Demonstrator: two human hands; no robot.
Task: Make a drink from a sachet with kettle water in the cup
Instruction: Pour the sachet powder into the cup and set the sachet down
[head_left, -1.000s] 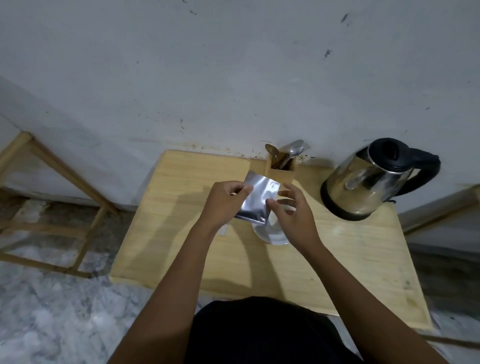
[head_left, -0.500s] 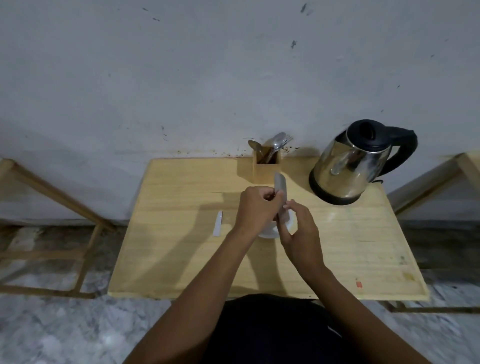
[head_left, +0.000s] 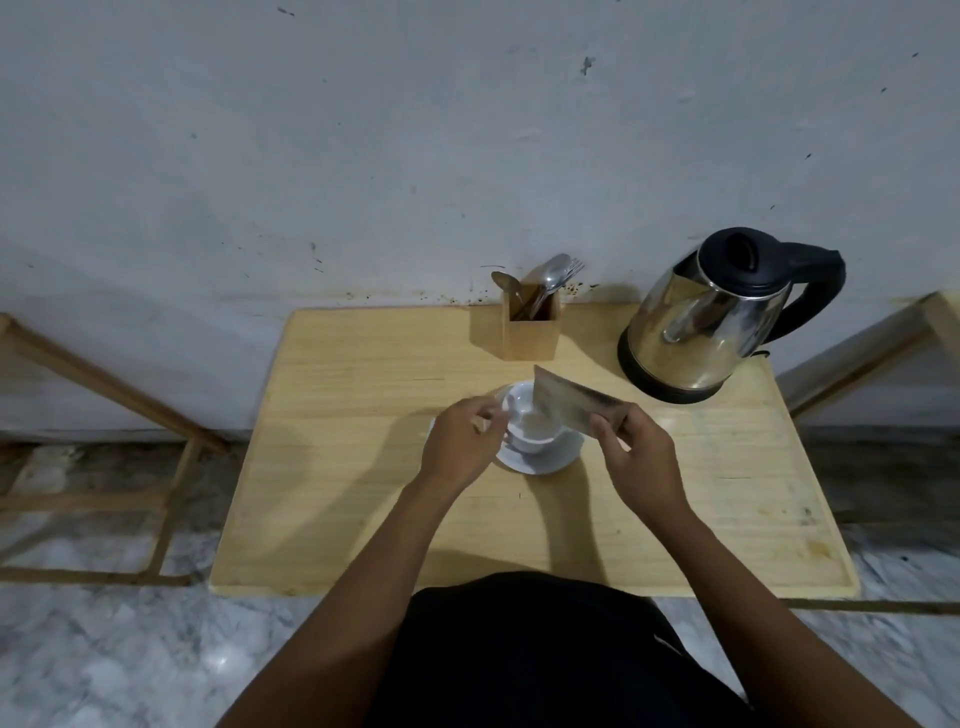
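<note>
A white cup (head_left: 527, 423) stands on a white saucer (head_left: 550, 460) in the middle of the wooden table (head_left: 353, 467). My right hand (head_left: 641, 460) pinches a silver sachet (head_left: 569, 408) by its right end. The sachet is tilted, its far left corner hanging over the cup's mouth. My left hand (head_left: 460, 444) is at the cup's left side, fingertips closed at the rim; it is blurred. The steel kettle (head_left: 706, 325) with black lid and handle stands at the back right, apart from both hands.
A wooden holder (head_left: 532, 335) with spoons and a fork stands at the back against the wall, just behind the cup. Wooden frames (head_left: 104, 384) stand on the marble floor at either side of the table.
The hands have separated: the right hand took the sachet to the right and tipped it over the cup, while the left hand dropped to the cup's left side. The cup is now uncovered.
</note>
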